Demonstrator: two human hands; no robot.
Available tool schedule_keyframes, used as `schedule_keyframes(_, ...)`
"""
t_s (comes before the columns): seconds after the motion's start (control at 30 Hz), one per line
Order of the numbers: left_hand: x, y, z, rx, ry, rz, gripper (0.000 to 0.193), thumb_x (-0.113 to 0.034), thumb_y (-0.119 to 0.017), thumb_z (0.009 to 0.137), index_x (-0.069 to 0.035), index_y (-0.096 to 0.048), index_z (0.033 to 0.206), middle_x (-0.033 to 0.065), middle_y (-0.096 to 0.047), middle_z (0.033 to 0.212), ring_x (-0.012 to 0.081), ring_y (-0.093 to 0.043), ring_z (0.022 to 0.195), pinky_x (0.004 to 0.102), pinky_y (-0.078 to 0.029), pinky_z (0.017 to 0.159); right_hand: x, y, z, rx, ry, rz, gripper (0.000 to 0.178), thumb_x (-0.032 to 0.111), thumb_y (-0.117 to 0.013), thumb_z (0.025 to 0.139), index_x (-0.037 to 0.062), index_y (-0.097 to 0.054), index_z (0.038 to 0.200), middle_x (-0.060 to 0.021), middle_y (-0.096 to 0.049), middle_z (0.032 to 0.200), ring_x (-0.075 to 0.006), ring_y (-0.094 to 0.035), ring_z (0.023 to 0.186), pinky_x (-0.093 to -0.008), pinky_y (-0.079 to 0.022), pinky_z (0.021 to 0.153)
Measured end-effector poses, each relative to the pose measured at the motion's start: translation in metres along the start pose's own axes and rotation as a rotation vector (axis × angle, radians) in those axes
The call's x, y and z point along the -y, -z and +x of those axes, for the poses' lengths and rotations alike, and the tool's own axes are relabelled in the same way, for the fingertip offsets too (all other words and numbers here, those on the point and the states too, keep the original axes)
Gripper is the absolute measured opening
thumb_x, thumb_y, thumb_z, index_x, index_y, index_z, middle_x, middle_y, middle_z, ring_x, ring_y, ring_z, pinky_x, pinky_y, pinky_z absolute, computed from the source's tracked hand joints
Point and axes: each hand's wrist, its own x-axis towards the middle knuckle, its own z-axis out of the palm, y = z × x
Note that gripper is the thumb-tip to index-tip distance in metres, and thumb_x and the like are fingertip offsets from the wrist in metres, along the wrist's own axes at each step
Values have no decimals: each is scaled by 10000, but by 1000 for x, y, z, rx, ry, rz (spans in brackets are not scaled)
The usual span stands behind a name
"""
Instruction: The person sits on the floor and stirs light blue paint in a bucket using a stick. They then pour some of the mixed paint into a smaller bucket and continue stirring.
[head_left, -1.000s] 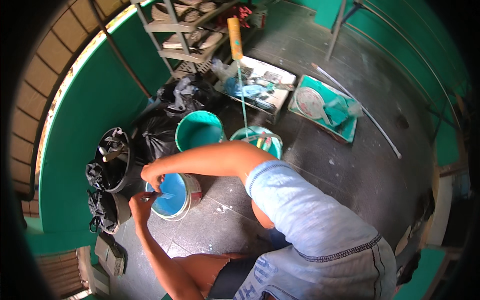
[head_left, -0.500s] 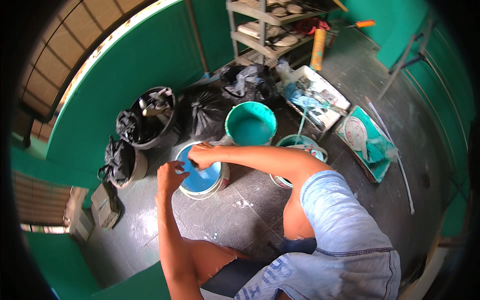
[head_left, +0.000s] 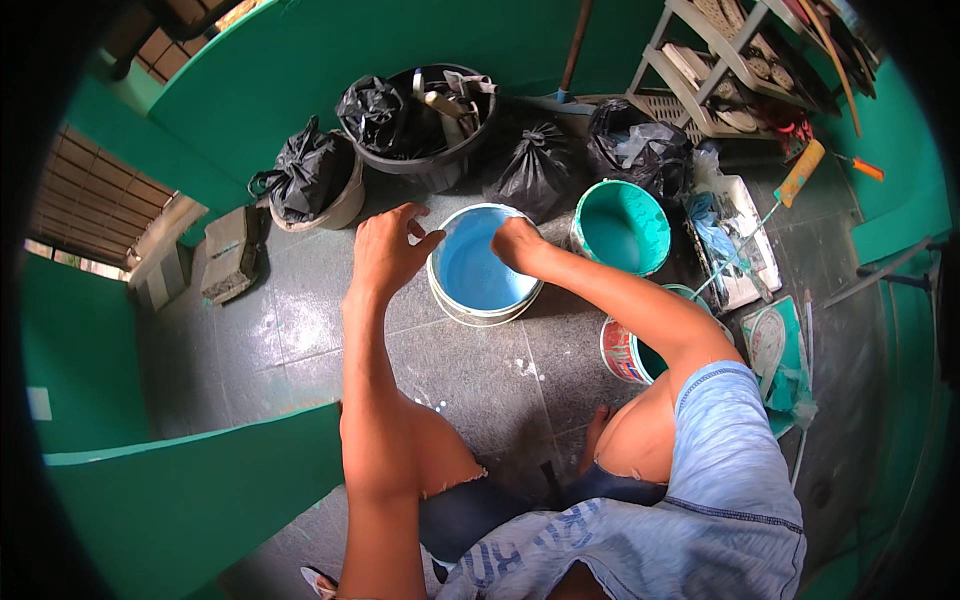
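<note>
Left hand (head_left: pixel 385 250) spread open beside the blue paint bucket (head_left: pixel 483 268); right hand (head_left: pixel 517 243) apparently grips its rim.

the person wears a light blue heathered t-shirt (head_left: pixel 720 480) with short sleeves; the right sleeve (head_left: pixel 715 385) ends high on the upper arm in a stitched hem, and a seam line runs across the back of the shoulder. darker blue lettering shows on the cloth low on the front. below it are dark blue denim shorts (head_left: pixel 470 505), cut off above the knee with a pale frayed edge. both forearms and both hands, left hand (head_left: pixel 385 250) and right hand (head_left: pixel 515 240), are bare, with no watch, ring or glove.
</note>
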Motion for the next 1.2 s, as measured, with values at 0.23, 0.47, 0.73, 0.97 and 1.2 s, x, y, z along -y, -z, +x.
schedule_keyframes(0.23, 6, 8, 6, -44, 47, -7, 369, -269, -735, 701, -58, -665, 995, 101, -683, 785, 263, -657, 746, 356, -496, 716, 1, 4, -6, 253, 151, 405, 134, 185, -657, 728, 56, -678, 756, -153, -662, 773, -296, -643, 777, -394, -507, 656)
schedule_keyframes(0.47, 7, 10, 8, -37, 21, -12, 341, -257, -724, 730, -57, -655, 997, 94, -685, 803, 261, -654, 789, 345, -496, 724, -1, -20, 6, -306, 146, 289, 49, 69, -613, 679, 33, -647, 680, -152, -624, 705, -330, -597, 785, -411, -507, 625)
schedule_keyframes(0.73, 18, 15, 0, -49, 55, 14, 339, -246, -721, 730, -59, -657, 1006, 85, -685, 797, 258, -653, 761, 344, -497, 711, 1, 5, -2, 349, 112, 261, 104, 75, -577, 721, 27, -659, 679, -170, -653, 737, -298, -644, 694, -394, -506, 618)
schedule_keyframes(0.97, 8, 5, 8, -20, 39, 2, 340, -247, -723, 727, -59, -657, 1002, 83, -688, 799, 255, -655, 756, 345, -495, 703, 4, -9, 1, -301, 19, 578, 79, 114, -638, 722, 43, -674, 714, -169, -649, 741, -317, -605, 784, -386, -501, 673)
schedule_keyframes(1.2, 15, 4, 4, -30, 40, 25, 324, -248, -724, 732, -64, -660, 991, 83, -686, 785, 251, -654, 751, 342, -495, 704, 3, 10, 0, 188, -15, 235, 83, 89, -629, 702, 25, -681, 715, -168, -660, 770, -304, -622, 760, -381, -511, 680)
